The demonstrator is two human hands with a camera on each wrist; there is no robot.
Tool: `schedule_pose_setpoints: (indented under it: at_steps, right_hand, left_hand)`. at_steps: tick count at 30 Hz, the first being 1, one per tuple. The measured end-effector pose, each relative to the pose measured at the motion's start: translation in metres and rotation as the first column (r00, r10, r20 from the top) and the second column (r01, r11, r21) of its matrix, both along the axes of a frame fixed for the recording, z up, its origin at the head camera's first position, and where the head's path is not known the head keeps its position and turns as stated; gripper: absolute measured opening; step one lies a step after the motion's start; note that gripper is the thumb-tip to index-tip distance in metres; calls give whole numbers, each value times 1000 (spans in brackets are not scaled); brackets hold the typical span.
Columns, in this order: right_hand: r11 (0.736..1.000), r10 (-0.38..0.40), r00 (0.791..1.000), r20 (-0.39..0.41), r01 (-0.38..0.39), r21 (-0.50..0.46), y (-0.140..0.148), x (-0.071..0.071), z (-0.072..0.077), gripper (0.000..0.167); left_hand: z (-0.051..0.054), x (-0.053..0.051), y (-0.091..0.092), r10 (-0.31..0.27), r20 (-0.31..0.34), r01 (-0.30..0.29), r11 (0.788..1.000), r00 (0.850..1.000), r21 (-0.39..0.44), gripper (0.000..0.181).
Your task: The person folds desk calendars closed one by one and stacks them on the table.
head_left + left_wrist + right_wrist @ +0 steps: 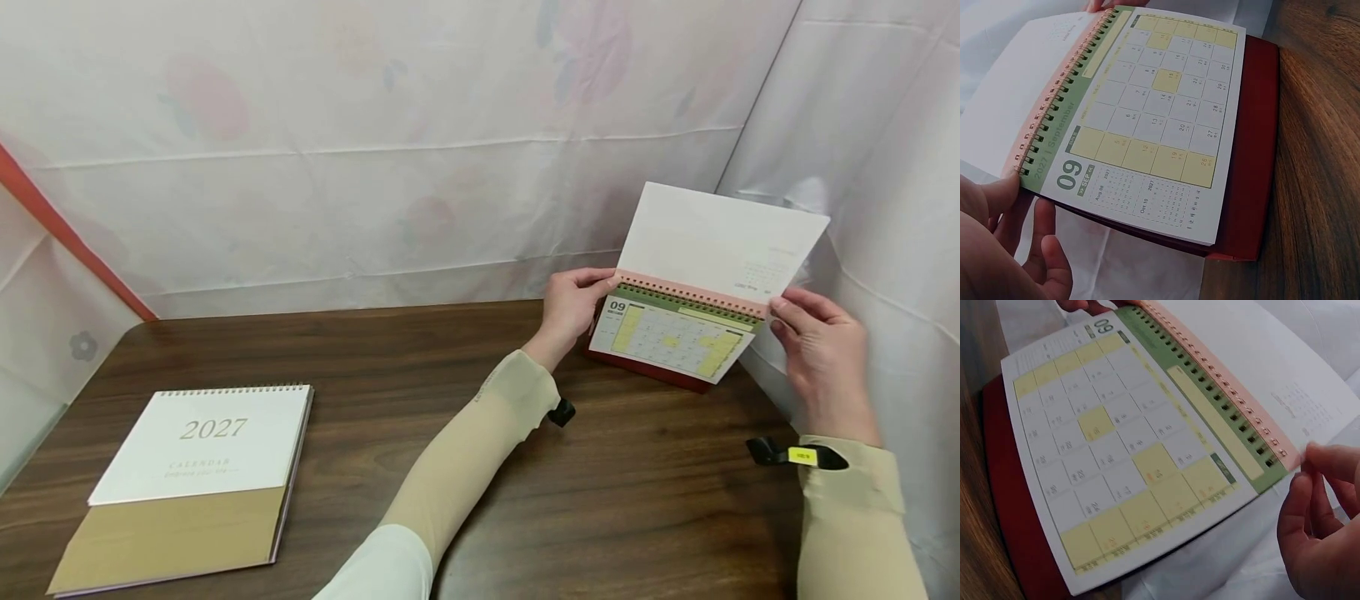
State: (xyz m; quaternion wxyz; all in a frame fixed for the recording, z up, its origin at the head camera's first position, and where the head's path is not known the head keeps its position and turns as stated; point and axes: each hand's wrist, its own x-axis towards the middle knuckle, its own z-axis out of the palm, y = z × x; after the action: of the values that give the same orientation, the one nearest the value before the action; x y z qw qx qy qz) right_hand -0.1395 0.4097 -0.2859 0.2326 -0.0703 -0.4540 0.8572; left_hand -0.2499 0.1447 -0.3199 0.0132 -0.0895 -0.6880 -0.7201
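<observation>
A spiral-bound desk calendar (pixel 678 333) with a dark red base (pixel 1260 144) stands at the table's far right. Its green-topped September page (pixel 1104 444) faces me, and a white page with a pink strip (pixel 720 237) is raised above the spiral binding. My left hand (pixel 568 310) pinches the calendar at the left end of the binding, thumb on the front. At the right end, my right hand (pixel 825 358) pinches the corner of the pink-edged page between thumb and fingers. Part of the left hand's fingers is hidden behind the calendar.
A second desk calendar (pixel 210 442), white with "2027" on its cover and a gold-brown lower part, lies on the left of the dark wood table (pixel 615 492). White curtains (pixel 360 208) hang close behind the table and along its right side.
</observation>
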Motion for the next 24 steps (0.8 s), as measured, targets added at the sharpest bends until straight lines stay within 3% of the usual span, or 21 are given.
schedule_pose_setpoints:
  at_steps: [5,10,14,17,22,24]
  right_hand:
    - [993,103,995,-7,-102,52,6,4,-1,12]
    - [972,229,972,-47,-226,63,11,6,-2,14]
    - [956,282,959,-14,-280,85,13,7,-1,16]
    - [936,345,938,-2,-344,68,15,7,-1,19]
    - [890,456,888,-51,-457,3,21,6,-3,30]
    - [879,474,878,-67,-476,-28,22,6,-3,36]
  left_hand:
    - [-1,0,-1,4,-17,-4,1000,1000,5,11]
    - [-2,1,-2,-10,-24,10,1000,1000,22,10]
    - [-3,1,-3,-17,-35,17,1000,999,22,9]
    - [-3,0,-3,-18,-42,19,1000,999,17,9]
    - [-4,-1,-4,-22,-53,22,1000,998,6,9]
    - [-4,-1,-5,-29,-55,29,1000,998,5,10]
